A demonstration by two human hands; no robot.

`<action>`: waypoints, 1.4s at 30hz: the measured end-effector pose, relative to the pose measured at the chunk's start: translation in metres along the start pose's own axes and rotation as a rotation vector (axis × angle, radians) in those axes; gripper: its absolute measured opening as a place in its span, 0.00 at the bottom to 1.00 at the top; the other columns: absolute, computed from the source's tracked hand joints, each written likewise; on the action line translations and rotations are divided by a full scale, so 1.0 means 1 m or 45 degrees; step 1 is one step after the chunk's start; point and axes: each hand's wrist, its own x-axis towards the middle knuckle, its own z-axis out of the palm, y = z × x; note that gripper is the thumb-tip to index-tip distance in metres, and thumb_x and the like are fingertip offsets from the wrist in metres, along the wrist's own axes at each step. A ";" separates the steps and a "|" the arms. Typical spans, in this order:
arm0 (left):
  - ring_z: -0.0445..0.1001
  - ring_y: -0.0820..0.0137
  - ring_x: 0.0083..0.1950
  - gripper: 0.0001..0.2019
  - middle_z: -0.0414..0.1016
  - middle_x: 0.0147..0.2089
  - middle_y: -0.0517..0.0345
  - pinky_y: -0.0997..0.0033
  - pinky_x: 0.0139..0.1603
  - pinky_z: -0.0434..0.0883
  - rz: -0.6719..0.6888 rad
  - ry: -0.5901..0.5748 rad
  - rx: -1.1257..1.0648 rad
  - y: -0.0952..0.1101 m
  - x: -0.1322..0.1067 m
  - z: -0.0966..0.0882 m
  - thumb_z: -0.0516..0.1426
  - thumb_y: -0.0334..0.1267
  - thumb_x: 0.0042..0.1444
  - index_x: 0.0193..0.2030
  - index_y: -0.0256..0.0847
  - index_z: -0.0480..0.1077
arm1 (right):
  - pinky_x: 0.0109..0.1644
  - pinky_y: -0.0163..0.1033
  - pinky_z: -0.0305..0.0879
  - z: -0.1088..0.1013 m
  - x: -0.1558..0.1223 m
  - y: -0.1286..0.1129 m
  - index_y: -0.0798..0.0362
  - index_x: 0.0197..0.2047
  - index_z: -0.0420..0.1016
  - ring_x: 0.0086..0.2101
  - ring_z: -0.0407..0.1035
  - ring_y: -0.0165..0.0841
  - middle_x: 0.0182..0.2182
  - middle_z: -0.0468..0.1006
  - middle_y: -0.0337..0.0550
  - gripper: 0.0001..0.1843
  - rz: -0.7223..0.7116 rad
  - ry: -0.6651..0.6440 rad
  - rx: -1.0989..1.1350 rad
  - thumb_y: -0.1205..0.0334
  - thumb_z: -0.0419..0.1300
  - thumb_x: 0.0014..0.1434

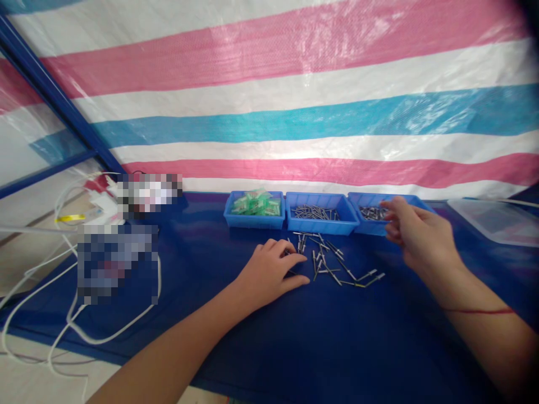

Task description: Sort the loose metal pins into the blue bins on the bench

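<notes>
Although many rivets already lie in the middle bin (322,226), others (331,271) remain loose on the bench (269,348), at three o'clock from the left hand (269,269), its thumb and fingers parted. The left bin (255,222) holds green packets (259,203); the right bin (371,228), metal pieces (371,213). At the loose rivets' two o'clock, the right hand (421,230) is curled; whether it grips anything, I cannot tell.
</notes>
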 end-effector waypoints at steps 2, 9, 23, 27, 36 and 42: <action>0.66 0.62 0.50 0.15 0.70 0.51 0.53 0.62 0.47 0.65 0.021 -0.035 0.061 -0.001 0.000 0.003 0.56 0.48 0.59 0.49 0.45 0.73 | 0.15 0.33 0.42 0.000 0.000 -0.001 0.55 0.34 0.74 0.15 0.50 0.21 0.22 0.63 0.36 0.15 0.030 -0.017 0.025 0.50 0.59 0.54; 0.66 0.68 0.44 0.11 0.71 0.43 0.53 0.68 0.47 0.66 0.144 -0.008 0.102 -0.007 0.004 0.007 0.51 0.38 0.64 0.42 0.39 0.74 | 0.19 0.35 0.50 0.013 -0.029 -0.008 0.54 0.33 0.76 0.19 0.56 0.25 0.23 0.67 0.39 0.14 0.054 -0.337 -0.050 0.50 0.62 0.53; 0.67 0.66 0.45 0.10 0.70 0.44 0.51 0.66 0.48 0.68 0.243 -0.025 0.401 -0.009 0.005 0.007 0.51 0.38 0.64 0.39 0.35 0.71 | 0.31 0.35 0.62 0.027 -0.064 -0.016 0.52 0.29 0.74 0.31 0.70 0.34 0.28 0.76 0.41 0.15 -0.424 -0.737 -0.530 0.53 0.54 0.61; 0.67 0.65 0.46 0.10 0.69 0.46 0.51 0.64 0.47 0.67 0.227 -0.041 0.429 -0.008 0.005 0.005 0.53 0.40 0.62 0.38 0.36 0.70 | 0.29 0.36 0.62 0.027 -0.066 -0.013 0.51 0.32 0.74 0.31 0.70 0.35 0.29 0.76 0.42 0.15 -0.438 -0.790 -0.553 0.52 0.53 0.62; 0.66 0.63 0.49 0.08 0.69 0.49 0.51 0.64 0.45 0.62 0.129 0.120 0.372 -0.001 0.006 0.006 0.51 0.38 0.64 0.41 0.37 0.68 | 0.32 0.36 0.64 0.033 -0.079 -0.013 0.51 0.34 0.75 0.28 0.68 0.32 0.29 0.76 0.41 0.12 -0.477 -0.981 -0.563 0.56 0.53 0.62; 0.69 0.69 0.40 0.10 0.72 0.38 0.58 0.68 0.43 0.63 -0.185 0.285 -0.439 0.010 0.007 -0.003 0.47 0.41 0.66 0.39 0.40 0.66 | 0.27 0.35 0.62 0.038 -0.094 -0.010 0.50 0.44 0.73 0.25 0.66 0.29 0.32 0.75 0.41 0.11 -0.430 -1.071 -0.317 0.57 0.58 0.59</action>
